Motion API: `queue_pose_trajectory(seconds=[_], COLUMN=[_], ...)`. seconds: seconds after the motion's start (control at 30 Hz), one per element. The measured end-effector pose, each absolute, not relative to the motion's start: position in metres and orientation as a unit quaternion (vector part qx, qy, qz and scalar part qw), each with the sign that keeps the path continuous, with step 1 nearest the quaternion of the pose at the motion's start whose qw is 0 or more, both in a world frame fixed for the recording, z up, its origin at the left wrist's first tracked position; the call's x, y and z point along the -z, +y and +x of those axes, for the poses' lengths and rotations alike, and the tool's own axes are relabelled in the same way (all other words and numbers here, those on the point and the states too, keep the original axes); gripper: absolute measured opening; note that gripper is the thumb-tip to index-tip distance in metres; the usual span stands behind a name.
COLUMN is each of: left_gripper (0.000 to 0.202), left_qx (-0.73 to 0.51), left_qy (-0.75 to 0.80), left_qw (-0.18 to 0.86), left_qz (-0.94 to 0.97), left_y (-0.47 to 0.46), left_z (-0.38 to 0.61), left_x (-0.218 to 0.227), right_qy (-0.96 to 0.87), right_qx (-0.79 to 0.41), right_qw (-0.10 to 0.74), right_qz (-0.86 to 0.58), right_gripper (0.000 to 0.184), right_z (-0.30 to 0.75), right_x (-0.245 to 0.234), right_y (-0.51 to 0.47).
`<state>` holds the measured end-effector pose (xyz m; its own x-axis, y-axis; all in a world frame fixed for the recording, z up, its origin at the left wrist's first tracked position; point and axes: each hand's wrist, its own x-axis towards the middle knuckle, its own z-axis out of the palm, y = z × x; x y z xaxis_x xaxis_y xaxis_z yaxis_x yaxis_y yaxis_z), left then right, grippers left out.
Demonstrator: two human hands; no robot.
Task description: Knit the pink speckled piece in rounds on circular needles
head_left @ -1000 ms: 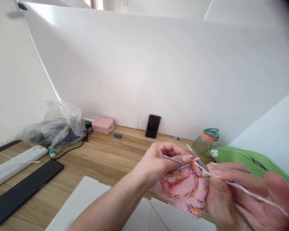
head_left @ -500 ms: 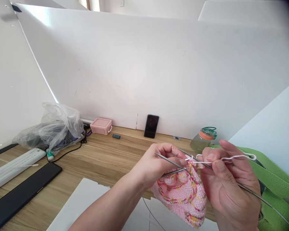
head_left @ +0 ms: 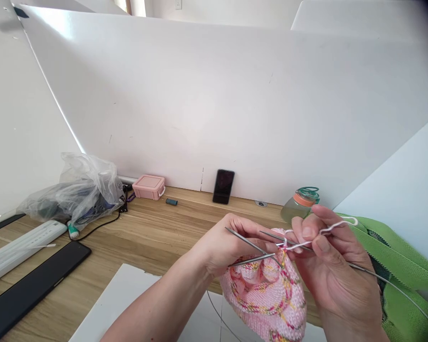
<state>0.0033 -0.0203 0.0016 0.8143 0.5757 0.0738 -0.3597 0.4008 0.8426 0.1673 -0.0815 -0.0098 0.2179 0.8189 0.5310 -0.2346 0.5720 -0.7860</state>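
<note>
A pink piece of knitting (head_left: 264,304) with yellow and red patterned bands hangs between my hands. My left hand (head_left: 240,240) is closed around its upper edge, where metal knitting needles (head_left: 248,241) cross and stick out. In my right hand (head_left: 338,266) is another needle, its tip at the stitches and its thin cable (head_left: 410,295) curving away to the lower right. A strand of pale pink yarn (head_left: 328,231) runs from the stitches between my right thumb and fingers and loops over the index finger. The fingers hide part of the needle tips.
A phone (head_left: 223,186) leans on the white panel at the back. Left stand a pink box (head_left: 149,187), a plastic bag (head_left: 89,190), a power strip (head_left: 24,249) and a black slab (head_left: 35,289). A jar (head_left: 299,204) and green mesh fabric (head_left: 395,251) lie to the right.
My right hand has moved slightly left and up, nearer my left hand, with its needle. The yarn loop has shifted left with it. The knitting hangs a little lower.
</note>
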Motion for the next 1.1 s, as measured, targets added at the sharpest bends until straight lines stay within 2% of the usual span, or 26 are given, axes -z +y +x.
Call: queue_pose_trajectory(seconds=[0.27,0.63,0.87,1.1], left_gripper=[0.026,0.028,0.031,0.035], left_qx=[-0.292,-0.322,-0.316,-0.321], left_qy=[0.159,0.177,0.204,0.229], left_qw=[0.839,0.778,0.783,0.768], left_qz=[0.430,0.510,0.496,0.504], left_y=[-0.018,-0.017,-0.013,-0.012], left_z=[0.006,0.003,0.004,0.007], left_x=[0.002,0.000,0.001,0.004], right_qy=[-0.513,-0.479,-0.484,-0.456], right_qx=[-0.365,-0.391,-0.399,-0.420], right_qw=[0.703,0.677,0.679,0.701], right_qz=[-0.330,-0.400,-0.382,-0.352], right_gripper=[0.029,0.032,0.035,0.029], right_z=[0.167,0.172,0.177,0.177], right_x=[0.006,0.012,0.013,0.011], right_y=[-0.080,-0.078,-0.076,-0.071])
